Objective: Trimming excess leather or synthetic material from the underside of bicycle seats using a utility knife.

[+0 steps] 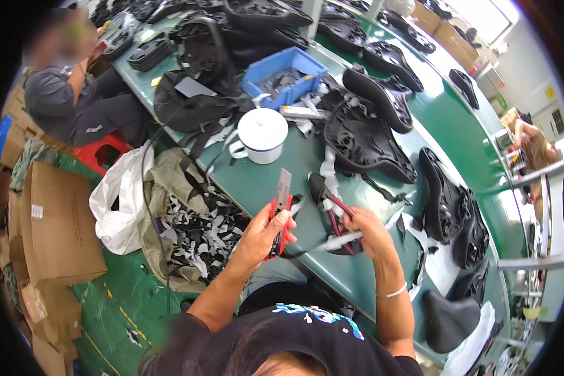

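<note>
My left hand point(261, 237) is closed around a red utility knife point(274, 247), its wide silver blade slid out and pointing up. My right hand point(371, 233) pinches one handle of a tool point(337, 204) with red handles and a dark head, which looks like pliers. The tool is at the table's near edge, and its lower end is partly covered by a pale strip. Beyond the knife stands a white lidded enamel mug point(262, 139). Past the tool lies a black saddle-shaped part point(363, 139), its hollow underside showing.
A blue bin point(284, 76) holds dark scraps. More black saddle parts point(443, 194) line the green table point(250, 186). Left of the table hangs an open sack point(169, 216) full of black and white offcuts. Cardboard boxes point(62, 219) and a seated co-worker point(75, 94) are further left.
</note>
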The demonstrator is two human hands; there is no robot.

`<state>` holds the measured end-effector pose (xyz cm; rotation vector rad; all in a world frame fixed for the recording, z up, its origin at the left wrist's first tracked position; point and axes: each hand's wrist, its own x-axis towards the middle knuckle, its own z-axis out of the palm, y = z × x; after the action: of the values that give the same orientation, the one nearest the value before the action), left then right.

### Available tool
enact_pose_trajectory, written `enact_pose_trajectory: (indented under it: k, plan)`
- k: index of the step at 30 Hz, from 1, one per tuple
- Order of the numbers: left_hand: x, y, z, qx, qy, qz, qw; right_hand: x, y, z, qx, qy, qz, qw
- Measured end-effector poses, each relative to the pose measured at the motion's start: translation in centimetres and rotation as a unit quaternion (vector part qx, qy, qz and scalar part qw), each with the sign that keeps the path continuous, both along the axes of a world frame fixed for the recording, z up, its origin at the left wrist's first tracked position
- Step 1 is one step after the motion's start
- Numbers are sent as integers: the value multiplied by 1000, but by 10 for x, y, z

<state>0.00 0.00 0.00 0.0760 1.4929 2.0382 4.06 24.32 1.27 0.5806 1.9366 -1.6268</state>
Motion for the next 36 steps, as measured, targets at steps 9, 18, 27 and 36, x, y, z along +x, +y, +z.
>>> enact_pose_trajectory:
  k: [9,18,27,36]
  plan:
    - [3,22,18,-47,24,-270,962,94,-35,33,-179,176,-255,934]
    - [2,18,19,-9,22,-164,986,116,-17,58,379,211,58,899]
    - [15,39,31,47,55,-68,995,115,-18,52,131,234,12,963]
    - [-21,19,15,-152,96,134,974,135,-8,21,-44,202,-78,975]
